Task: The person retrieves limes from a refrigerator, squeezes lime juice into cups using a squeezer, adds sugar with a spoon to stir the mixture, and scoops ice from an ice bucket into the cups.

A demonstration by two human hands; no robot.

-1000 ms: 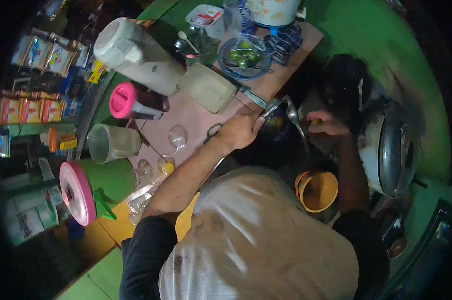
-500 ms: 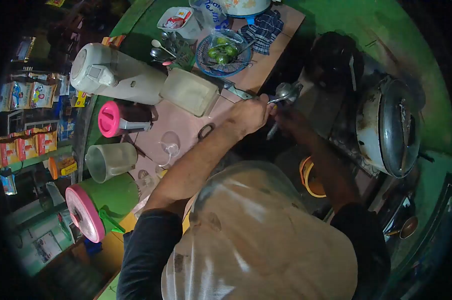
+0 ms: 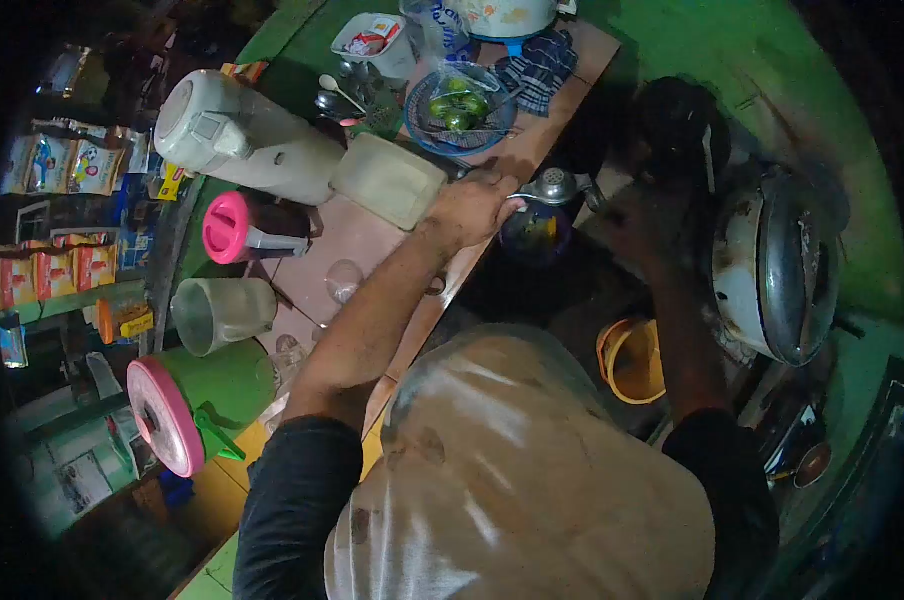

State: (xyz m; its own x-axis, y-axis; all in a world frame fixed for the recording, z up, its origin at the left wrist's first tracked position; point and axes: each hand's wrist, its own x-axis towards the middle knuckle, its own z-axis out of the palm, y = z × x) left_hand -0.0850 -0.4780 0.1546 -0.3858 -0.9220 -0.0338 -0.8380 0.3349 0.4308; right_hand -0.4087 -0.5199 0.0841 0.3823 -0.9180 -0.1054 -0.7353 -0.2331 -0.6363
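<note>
A metal citrus squeezer (image 3: 554, 187) is spread apart in front of me, with its perforated cup showing. My left hand (image 3: 475, 208) is closed round one handle at the counter's edge. On the far side, my right hand (image 3: 630, 228) is in shadow, closed at the squeezer's other end; its fingers are hard to make out. Below the squeezer sits a dark round container (image 3: 537, 236) with a purple rim and something yellowish inside. Just beyond my left hand stand a blue basket (image 3: 418, 128) of green limes (image 3: 460, 108) in plastic and a pale rectangular tub (image 3: 387, 182).
Along the left are a white thermos (image 3: 257, 140), a pink-lidded jug (image 3: 229, 228), a clear pitcher (image 3: 222, 315) and a green drink container (image 3: 222, 400). To the right stands a large lidded pot (image 3: 772, 265). An orange bucket (image 3: 632, 362) sits below my right forearm.
The squeezer has gone from closer together to spread apart, its perforated cup now visible. My left hand has shifted left and my right hand right. The purple-rimmed container has come into sight.
</note>
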